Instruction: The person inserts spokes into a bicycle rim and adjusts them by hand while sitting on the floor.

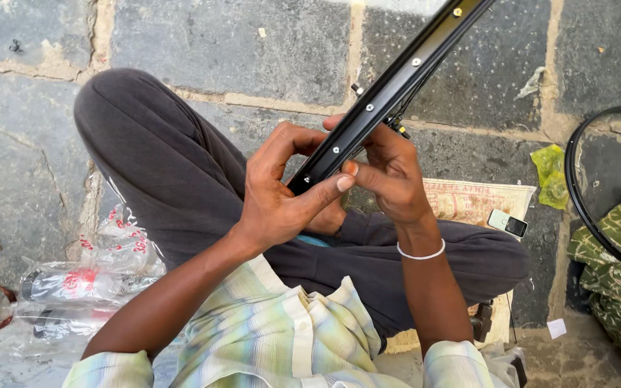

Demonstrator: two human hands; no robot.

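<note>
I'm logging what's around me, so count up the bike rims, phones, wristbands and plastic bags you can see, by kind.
Black bicycle rims: 2, one held in the left hand and right hand, one at the right edge
Phones: 1
White wristbands: 1
Clear plastic bags: 1 heap, not separable
Total: 5

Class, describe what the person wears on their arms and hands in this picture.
Both arms are bare from below the elbow, with short sleeves of a pale shirt striped in green, cream and light blue. The right wrist carries a thin white band. The left hand and the right hand are bare: no gloves, and no rings or watch that can be seen.
</note>
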